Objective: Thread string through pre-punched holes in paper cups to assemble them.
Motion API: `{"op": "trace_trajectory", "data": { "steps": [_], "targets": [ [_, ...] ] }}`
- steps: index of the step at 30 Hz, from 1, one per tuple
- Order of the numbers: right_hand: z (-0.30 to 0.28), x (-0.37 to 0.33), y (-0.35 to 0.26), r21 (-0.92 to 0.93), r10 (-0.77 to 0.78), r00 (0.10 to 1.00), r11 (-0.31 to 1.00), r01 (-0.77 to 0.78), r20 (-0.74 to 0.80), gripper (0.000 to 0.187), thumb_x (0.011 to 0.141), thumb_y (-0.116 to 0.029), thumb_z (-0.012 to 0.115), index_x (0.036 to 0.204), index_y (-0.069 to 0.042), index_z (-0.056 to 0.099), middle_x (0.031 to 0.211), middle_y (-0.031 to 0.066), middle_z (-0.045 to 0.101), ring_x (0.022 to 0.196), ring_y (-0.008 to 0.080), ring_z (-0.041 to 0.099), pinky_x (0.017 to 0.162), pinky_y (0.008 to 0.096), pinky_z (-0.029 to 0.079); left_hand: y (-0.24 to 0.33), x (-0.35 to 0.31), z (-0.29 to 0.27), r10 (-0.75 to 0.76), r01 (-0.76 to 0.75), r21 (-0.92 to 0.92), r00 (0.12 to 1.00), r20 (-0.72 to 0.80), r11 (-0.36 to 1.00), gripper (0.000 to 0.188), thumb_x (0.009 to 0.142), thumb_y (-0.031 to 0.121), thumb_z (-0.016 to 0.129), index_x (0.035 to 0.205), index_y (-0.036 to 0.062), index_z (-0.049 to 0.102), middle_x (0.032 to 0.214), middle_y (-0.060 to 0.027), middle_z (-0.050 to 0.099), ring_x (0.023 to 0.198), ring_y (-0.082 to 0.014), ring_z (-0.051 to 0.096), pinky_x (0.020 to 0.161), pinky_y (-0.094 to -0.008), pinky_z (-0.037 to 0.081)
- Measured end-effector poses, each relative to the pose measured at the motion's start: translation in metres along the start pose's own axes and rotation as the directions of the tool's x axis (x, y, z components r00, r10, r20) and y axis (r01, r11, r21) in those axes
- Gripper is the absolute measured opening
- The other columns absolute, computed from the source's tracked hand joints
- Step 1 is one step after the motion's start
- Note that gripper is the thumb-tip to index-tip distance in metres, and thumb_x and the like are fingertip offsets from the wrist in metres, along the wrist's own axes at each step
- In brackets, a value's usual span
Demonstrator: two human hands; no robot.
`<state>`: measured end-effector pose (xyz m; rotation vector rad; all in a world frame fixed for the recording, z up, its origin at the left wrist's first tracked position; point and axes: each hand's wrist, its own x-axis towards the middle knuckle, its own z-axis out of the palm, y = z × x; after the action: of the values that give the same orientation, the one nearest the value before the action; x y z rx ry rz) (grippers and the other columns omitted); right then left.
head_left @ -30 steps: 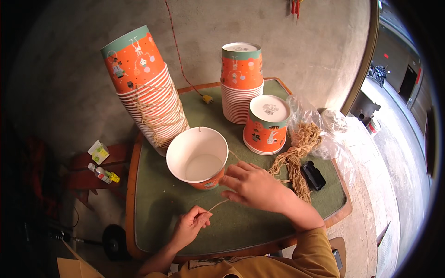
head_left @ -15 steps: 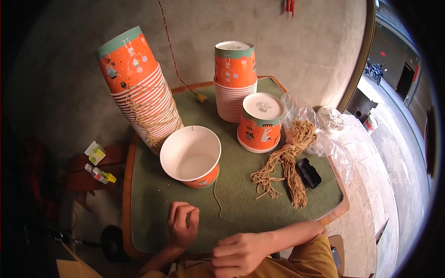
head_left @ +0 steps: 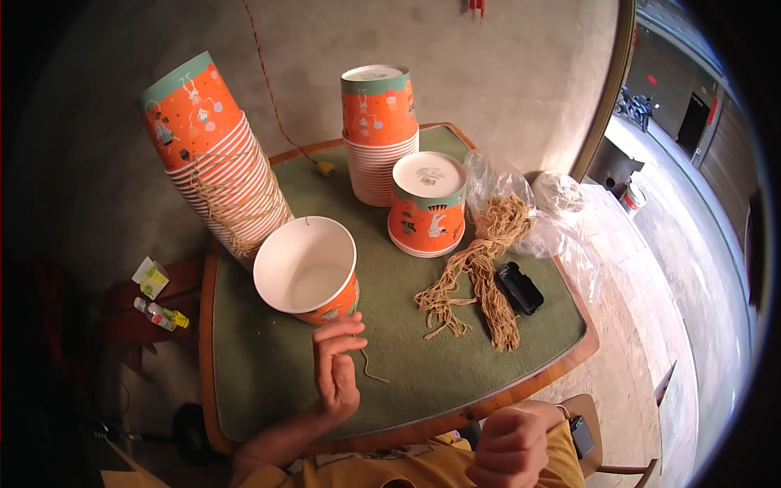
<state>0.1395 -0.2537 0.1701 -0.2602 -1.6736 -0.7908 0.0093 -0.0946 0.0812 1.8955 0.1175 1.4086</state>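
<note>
My left hand (head_left: 335, 366) is raised over the near part of the table, fingers stretched forward and slightly bent, holding nothing I can see. Just beyond its fingertips stands an upright white-lined paper bucket (head_left: 305, 264) with an orange outside. A thin string (head_left: 372, 368) trails onto the table beside that hand, and a short string end shows at the bucket's far rim. Over my lap at the lower right, my right hand (head_left: 512, 449) is curled closed; whatever its fingers hold, if anything, is hidden.
A leaning stack of buckets (head_left: 232, 183), wound with twine, stands at the left. An upside-down stack (head_left: 380, 138) and a shorter one (head_left: 427, 203) stand farther back. To the right lie a twine bundle (head_left: 492, 305), a black case (head_left: 519, 289) and a clear plastic bag (head_left: 561, 248).
My left hand has opened from a curl and reached forward to the bucket. My right hand has moved right and stays curled. The whole view has shifted slightly.
</note>
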Motion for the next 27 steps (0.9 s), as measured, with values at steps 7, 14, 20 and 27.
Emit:
{"op": "trace_trajectory", "data": {
  "steps": [7,14,20,27],
  "targets": [
    [0.011,-0.009,0.002,0.072,0.216,0.924,0.966,-0.25,0.317,0.03,0.097,-0.031,0.055,0.078,-0.009,0.063,0.065,-0.0019,0.054,0.051,0.0099,0.045,0.049,0.0236,0.031,0.005,0.001,0.006,0.015,-0.014,-0.014,0.994,0.107,1.0,0.02,0.099,0.007,0.037,0.099,-0.0008,0.056,0.112,-0.0164,0.055,0.111,-0.0312,0.055,0.098,-0.0429,0.044],
    [0.037,-0.02,0.016,0.177,0.246,0.897,0.928,-0.327,0.366,0.025,0.093,-0.028,0.062,0.077,-0.008,0.06,0.065,-0.0009,0.048,0.054,0.0122,0.044,0.047,0.0259,0.032,0.003,-0.007,-0.012,-0.057,0.055,0.043,0.997,0.044,0.998,0.018,0.098,0.005,0.039,0.095,-0.0006,0.056,0.106,-0.0162,0.058,0.105,-0.031,0.057,0.094,-0.0415,0.046],
    [0.056,-0.033,0.026,0.215,0.248,0.881,0.91,-0.354,0.402,0.022,0.089,-0.023,0.066,0.077,-0.006,0.058,0.065,0.0005,0.045,0.056,0.0142,0.045,0.047,0.0259,0.034,-0.002,-0.011,-0.022,-0.066,0.063,0.083,0.997,0.039,0.995,0.02,0.099,0.008,0.04,0.092,-0.0005,0.057,0.102,-0.0159,0.058,0.101,-0.0302,0.058,0.091,-0.0412,0.047],
    [0.064,-0.05,0.031,0.166,0.262,0.855,0.915,-0.368,0.448,0.02,0.089,-0.024,0.066,0.077,-0.009,0.061,0.062,-0.0023,0.042,0.052,0.0118,0.043,0.045,0.0252,0.033,-0.011,-0.017,-0.024,-0.098,0.096,0.051,0.995,0.038,0.994,0.019,0.1,0.011,0.043,0.092,-0.0003,0.057,0.097,-0.0145,0.06,0.094,-0.028,0.06,0.086,-0.0388,0.048]
  ]
}}
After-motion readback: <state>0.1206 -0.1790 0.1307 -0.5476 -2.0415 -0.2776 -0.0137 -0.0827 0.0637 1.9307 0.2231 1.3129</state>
